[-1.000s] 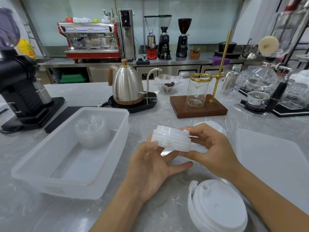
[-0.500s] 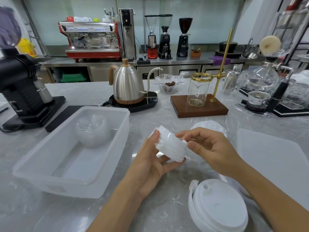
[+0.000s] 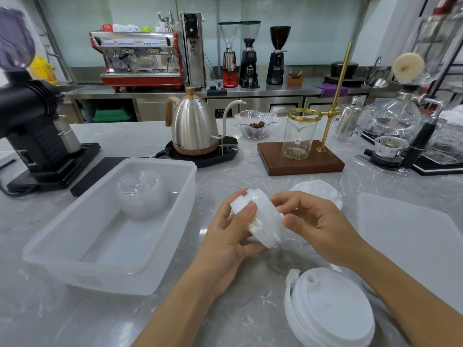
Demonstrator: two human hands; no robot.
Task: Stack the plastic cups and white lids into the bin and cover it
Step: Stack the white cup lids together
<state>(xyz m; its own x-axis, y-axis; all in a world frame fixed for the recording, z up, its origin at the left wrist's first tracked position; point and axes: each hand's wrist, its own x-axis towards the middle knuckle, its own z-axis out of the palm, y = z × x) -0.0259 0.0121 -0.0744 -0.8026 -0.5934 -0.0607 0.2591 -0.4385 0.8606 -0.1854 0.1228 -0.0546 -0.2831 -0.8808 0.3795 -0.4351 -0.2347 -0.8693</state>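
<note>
The grey marbled counter [image 3: 225, 156] carries a translucent rectangular plastic bin [image 3: 160, 249] toward its left edge, with nested clear plastic cups [image 3: 141, 194] in the bin's far end. The flat translucent bin cover [image 3: 411, 236] lies toward the right edge. Above the counter's middle, a tilted stack of small white lids [image 3: 258, 219] is gripped by the left hand [image 3: 226, 246] with curled fingers and pinched by the right hand [image 3: 315, 226]. Best square the stack, then lower it beside the cups.
</note>
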